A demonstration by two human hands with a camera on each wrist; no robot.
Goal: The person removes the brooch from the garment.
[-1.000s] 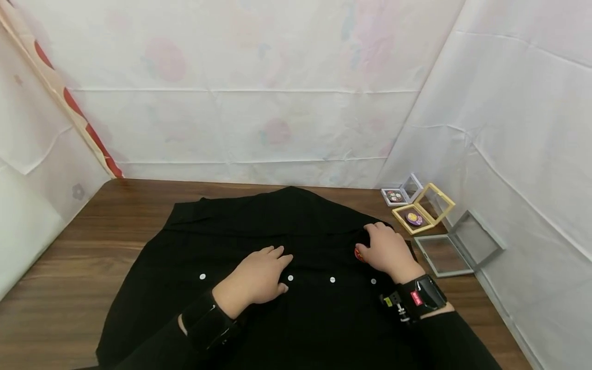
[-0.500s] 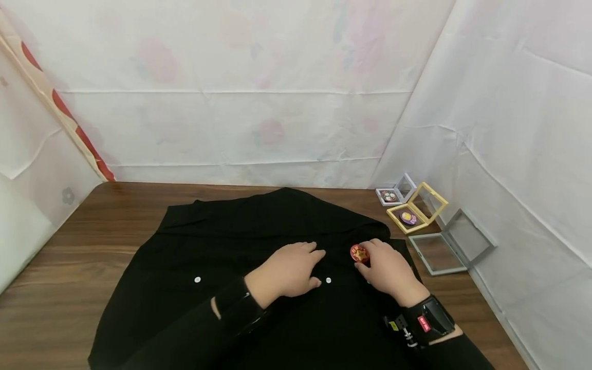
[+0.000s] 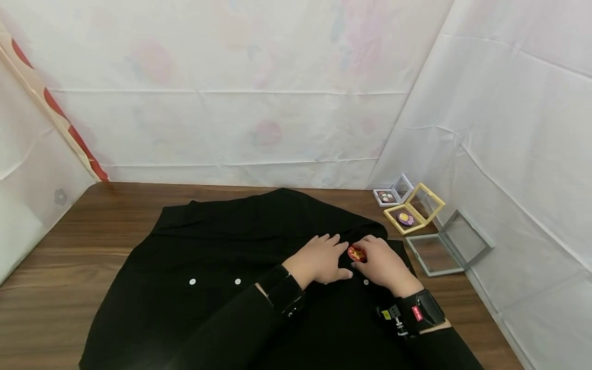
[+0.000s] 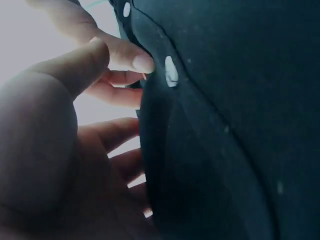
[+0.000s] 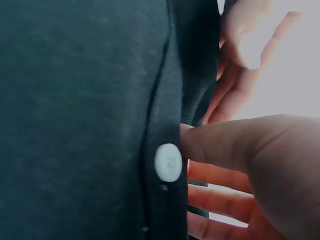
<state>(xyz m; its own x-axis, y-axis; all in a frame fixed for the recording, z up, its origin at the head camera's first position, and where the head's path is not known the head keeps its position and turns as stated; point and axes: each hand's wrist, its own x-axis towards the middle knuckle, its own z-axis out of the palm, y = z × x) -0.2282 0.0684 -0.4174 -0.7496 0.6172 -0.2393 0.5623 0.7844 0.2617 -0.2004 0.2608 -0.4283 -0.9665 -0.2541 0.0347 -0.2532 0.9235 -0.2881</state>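
A black buttoned shirt (image 3: pixel 222 246) lies spread over the table. My right hand (image 3: pixel 381 262) pinches a round red badge (image 3: pixel 356 253) with a gold star design between thumb and fingers, against the cloth. Close on its left, my left hand (image 3: pixel 324 259) rests palm down on the shirt with its fingers spread, their tips close to the badge. The left wrist view has a white button (image 4: pixel 171 71) beside both hands, and the badge is mostly hidden there. In the right wrist view, the thumb (image 5: pixel 215 142) lies at the shirt's edge beside another button (image 5: pixel 168 162).
Three hinged display cases stand open at the right rear: a lilac one (image 3: pixel 376 199) and a yellow one (image 3: pixel 391 218), each with a badge inside, and a grey one (image 3: pixel 437 272) without one. White curtains (image 3: pixel 259 92) enclose the wooden table (image 3: pixel 51 257).
My left hand has slid right across the shirt to beside the badge. My right hand has moved slightly toward me, and the badge shows more. The view has shifted a little.
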